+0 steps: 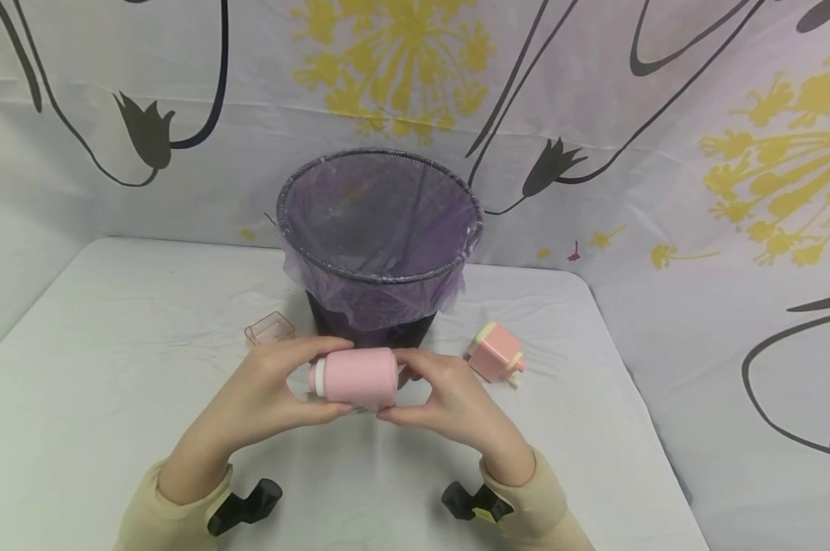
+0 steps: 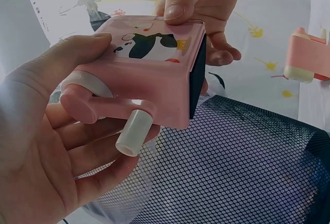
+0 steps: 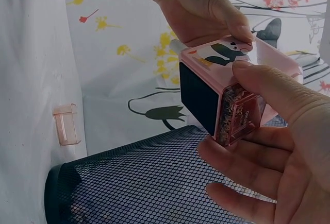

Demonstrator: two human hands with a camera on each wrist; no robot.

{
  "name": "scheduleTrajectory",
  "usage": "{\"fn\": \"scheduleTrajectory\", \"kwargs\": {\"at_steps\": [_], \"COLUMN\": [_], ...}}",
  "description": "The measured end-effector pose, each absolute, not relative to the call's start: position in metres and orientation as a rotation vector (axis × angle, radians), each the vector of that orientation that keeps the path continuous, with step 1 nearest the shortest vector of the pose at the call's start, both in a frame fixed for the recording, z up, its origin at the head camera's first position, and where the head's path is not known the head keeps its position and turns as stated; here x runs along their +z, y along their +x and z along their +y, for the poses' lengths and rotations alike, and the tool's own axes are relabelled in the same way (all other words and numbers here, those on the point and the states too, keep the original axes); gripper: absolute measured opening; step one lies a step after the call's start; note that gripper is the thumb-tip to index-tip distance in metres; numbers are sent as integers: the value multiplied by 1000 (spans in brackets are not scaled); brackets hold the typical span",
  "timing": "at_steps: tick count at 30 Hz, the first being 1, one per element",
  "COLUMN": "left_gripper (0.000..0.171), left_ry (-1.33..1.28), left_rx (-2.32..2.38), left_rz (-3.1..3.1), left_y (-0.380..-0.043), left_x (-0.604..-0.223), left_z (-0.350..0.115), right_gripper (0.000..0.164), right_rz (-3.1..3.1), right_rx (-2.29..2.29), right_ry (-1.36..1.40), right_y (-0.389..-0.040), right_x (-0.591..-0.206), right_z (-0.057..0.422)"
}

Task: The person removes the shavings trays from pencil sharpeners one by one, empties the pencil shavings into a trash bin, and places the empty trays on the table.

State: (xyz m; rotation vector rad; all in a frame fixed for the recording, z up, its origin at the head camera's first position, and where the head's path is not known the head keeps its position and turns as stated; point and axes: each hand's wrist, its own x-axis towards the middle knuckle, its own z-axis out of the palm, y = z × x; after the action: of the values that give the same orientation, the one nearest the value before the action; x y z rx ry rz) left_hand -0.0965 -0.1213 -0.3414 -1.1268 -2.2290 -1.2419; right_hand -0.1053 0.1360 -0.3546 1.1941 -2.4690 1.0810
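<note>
Both hands hold a pink crank pencil sharpener (image 1: 359,376) in front of the mesh bin. My left hand (image 1: 266,390) grips the crank end, thumb on the panda-printed face (image 2: 147,45). Beside those fingers sticks out the white crank knob (image 2: 134,133). My right hand (image 1: 445,390) pinches the other end, its thumb on the printed face and fingers beneath. At that end, a see-through drawer (image 3: 240,113) full of pencil shavings sits in the body. The wire mesh bin (image 1: 380,277), lined with a purple bag, stands just behind the hands.
A second pink sharpener (image 1: 497,352) with a cream trim lies on the white table (image 1: 146,306), right of the bin. Left of the bin lies a clear pink drawer (image 1: 270,329). A flower-printed cloth (image 1: 249,191) hangs behind the table.
</note>
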Motion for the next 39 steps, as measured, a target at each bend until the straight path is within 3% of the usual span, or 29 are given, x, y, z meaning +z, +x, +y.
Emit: {"fn": "scheduleTrajectory", "kwargs": {"at_steps": [39], "left_gripper": [50], "left_ry": [-1192], "left_rx": [-1226], "left_rz": [-2168], "left_y": [-93], "left_x": [-340], "left_z": [-123], "right_gripper": [54], "right_rz": [-2433], "right_rx": [1161], "right_ry": [1258], "right_y": [-106], "right_x": [-355], "right_z": [138]}}
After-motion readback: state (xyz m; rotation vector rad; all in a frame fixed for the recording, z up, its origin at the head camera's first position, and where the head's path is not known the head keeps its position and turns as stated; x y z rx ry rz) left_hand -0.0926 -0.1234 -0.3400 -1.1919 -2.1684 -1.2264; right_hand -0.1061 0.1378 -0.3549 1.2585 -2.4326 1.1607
